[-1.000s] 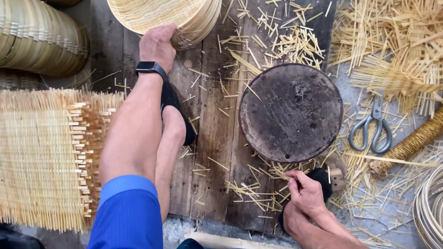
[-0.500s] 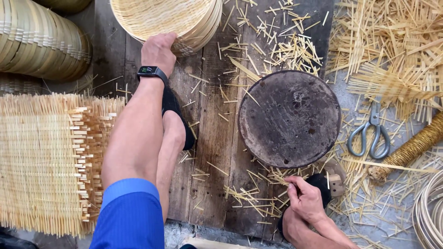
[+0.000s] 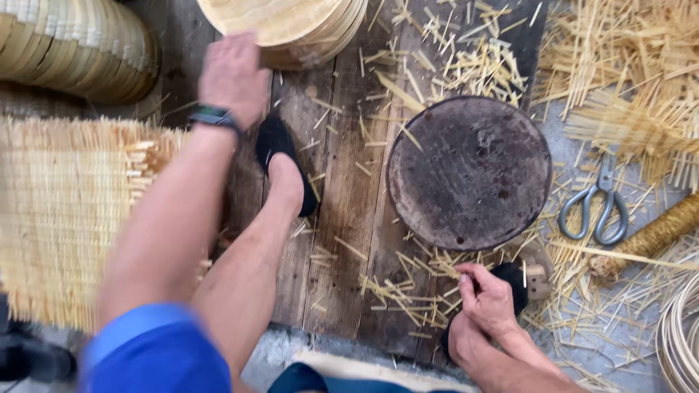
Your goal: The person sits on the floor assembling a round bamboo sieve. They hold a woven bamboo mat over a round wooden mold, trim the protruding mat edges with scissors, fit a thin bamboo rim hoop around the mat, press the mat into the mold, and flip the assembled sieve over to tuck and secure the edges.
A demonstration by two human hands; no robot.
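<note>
Head view looked down on dark wooden planks (image 3: 342, 204) littered with straw bits (image 3: 408, 291). Left hand (image 3: 233, 76) lay open beside stacked baskets (image 3: 291, 29); right hand (image 3: 488, 298) pinched straw near a round block (image 3: 470, 171). Scissors (image 3: 597, 204) lay nearby.

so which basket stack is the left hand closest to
The top-centre stack, whose rim lies just beside the left hand; the other stack sits apart in the top-left corner.
</note>
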